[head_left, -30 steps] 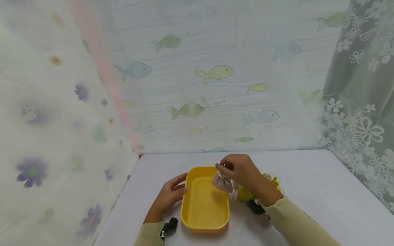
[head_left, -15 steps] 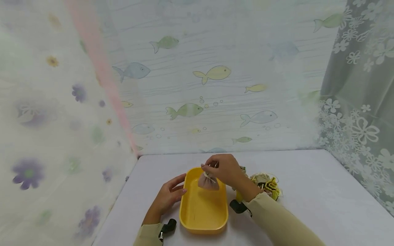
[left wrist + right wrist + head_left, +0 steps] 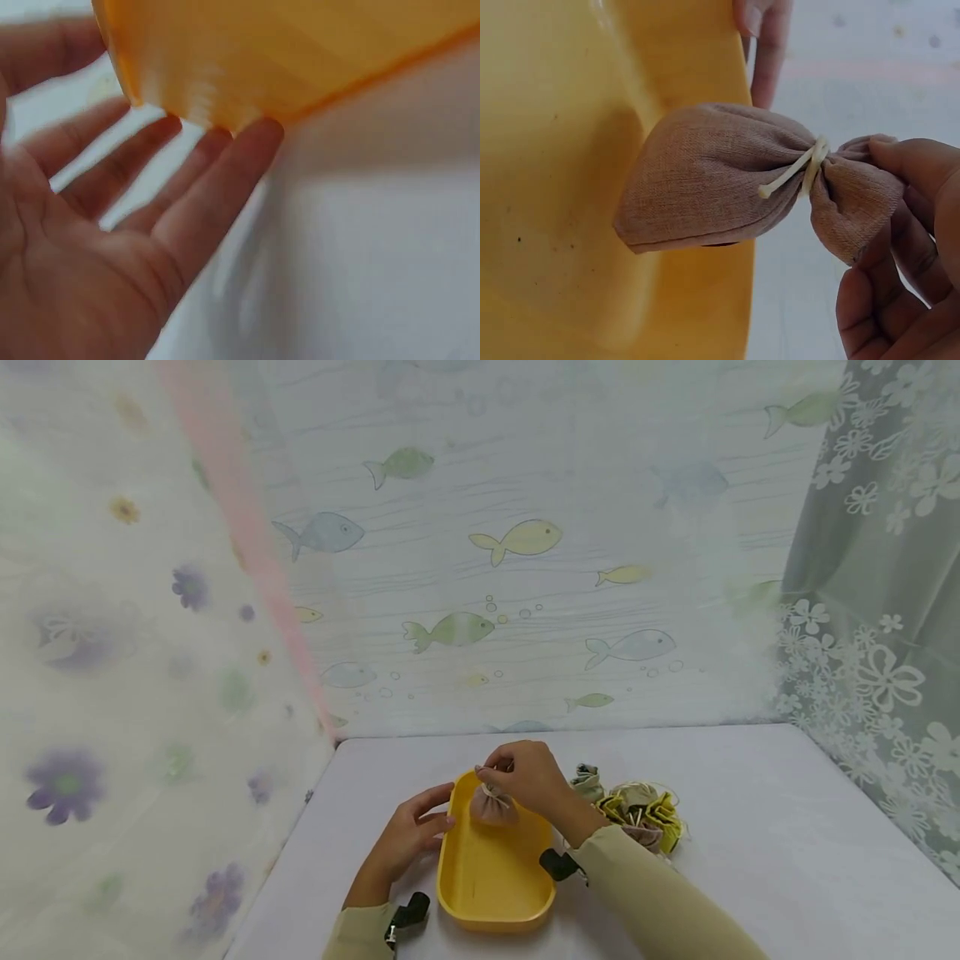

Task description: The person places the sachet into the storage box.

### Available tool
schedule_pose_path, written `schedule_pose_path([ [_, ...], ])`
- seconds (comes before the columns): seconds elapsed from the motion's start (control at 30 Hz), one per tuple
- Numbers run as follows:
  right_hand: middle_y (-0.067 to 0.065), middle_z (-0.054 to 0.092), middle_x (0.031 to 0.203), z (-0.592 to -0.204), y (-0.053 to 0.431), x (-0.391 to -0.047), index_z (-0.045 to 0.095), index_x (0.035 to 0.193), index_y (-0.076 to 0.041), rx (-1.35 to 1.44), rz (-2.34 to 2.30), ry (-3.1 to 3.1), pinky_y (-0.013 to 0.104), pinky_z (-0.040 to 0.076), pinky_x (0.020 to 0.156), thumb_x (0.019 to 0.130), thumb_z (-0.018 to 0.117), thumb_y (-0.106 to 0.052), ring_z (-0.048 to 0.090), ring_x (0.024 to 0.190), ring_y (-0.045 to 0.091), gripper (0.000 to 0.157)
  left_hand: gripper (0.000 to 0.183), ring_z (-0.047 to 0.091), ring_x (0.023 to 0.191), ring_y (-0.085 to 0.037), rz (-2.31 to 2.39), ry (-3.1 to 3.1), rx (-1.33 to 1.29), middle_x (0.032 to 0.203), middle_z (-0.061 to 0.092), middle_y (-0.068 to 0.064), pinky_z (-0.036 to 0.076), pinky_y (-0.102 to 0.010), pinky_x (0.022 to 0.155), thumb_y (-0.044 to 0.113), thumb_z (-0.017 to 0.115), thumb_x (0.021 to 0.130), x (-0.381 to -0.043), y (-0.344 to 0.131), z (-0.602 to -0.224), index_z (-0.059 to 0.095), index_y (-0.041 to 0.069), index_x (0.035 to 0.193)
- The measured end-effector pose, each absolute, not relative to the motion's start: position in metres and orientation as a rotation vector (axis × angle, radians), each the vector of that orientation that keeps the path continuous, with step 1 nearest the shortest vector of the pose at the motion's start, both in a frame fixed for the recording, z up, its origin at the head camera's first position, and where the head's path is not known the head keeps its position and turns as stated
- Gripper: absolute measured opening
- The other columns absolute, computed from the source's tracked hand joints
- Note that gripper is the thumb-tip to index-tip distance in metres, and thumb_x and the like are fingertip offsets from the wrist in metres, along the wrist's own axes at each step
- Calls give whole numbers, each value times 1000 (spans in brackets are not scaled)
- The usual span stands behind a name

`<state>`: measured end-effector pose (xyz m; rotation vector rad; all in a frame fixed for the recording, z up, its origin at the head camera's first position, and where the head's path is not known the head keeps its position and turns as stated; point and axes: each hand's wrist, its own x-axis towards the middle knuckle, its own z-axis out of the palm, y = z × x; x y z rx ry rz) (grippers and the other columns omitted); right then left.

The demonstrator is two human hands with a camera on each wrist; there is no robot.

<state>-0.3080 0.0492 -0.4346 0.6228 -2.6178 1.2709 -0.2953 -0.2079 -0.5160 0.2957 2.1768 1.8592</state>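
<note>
A pale curtain (image 3: pixel 450 685) printed with fish stood behind a white-covered table (image 3: pixel 772 827). On the table sat a yellow rectangular tray (image 3: pixel 495 885) with rounded corners. Near its right side lay a cluster of small cloth pouches (image 3: pixel 643 806) — yellow, grey-green and dusky pink among them. The left hand (image 3: pixel 408 839) rested against the tray's left side, its fingers fairly straight and touching the wall, its grip slack. The right hand (image 3: pixel 531 777) had its grip fixed on a dusky-pink woven pouch (image 3: pixel 705 176), pinching the gathered top between thumb and fingers. That pouch was over the tray's far end — whether its base touched the tray, I couldn't tell. A cream cord (image 3: pixel 814 166) was tied round its neck, one short end sticking out.
</note>
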Motion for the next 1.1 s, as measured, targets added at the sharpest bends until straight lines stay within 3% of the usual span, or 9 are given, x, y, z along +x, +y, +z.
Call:
schedule_pose_path([
  [0.13, -14, 71, 83, -436, 48, -310, 80, 90, -25, 630, 1284, -2660, 23, 59, 69, 95, 77, -34, 65, 74, 6, 10, 52, 60, 132, -35, 1818, 2271, 212, 154, 52, -12, 64, -45, 86, 30, 70, 99, -295, -203, -509, 55, 21, 148],
  [0.4, -12, 72, 89, -440, 46, -311, 80, 99, -22, 668, 1251, -2739, 21, 59, 72, 98, 73, -35, 65, 77, 4, 16, 49, 63, 128, -38, 1799, 2340, 115, 151, 55, -20, 65, -46, 79, 19, 66, 101, -289, -193, -496, 55, 16, 149],
  [0.9, -11, 69, 90, -440, 59, -297, 77, 101, -21, 659, 1165, -2671, 22, 57, 70, 96, 74, -37, 64, 77, 4, 17, 53, 69, 120, -34, 1805, 2278, 38, 152, 55, -20, 65, -48, 80, 22, 69, 101, -290, -193, -500, 53, 20, 151],
  [1.1, -7, 70, 93, -436, 69, -284, 78, 104, -14, 668, 1112, -2580, 27, 61, 74, 94, 78, -27, 67, 82, 10, 16, 53, 68, 122, -35, 1814, 2270, 47, 152, 55, -19, 65, -48, 81, 23, 68, 101, -289, -193, -498, 52, 21, 152],
])
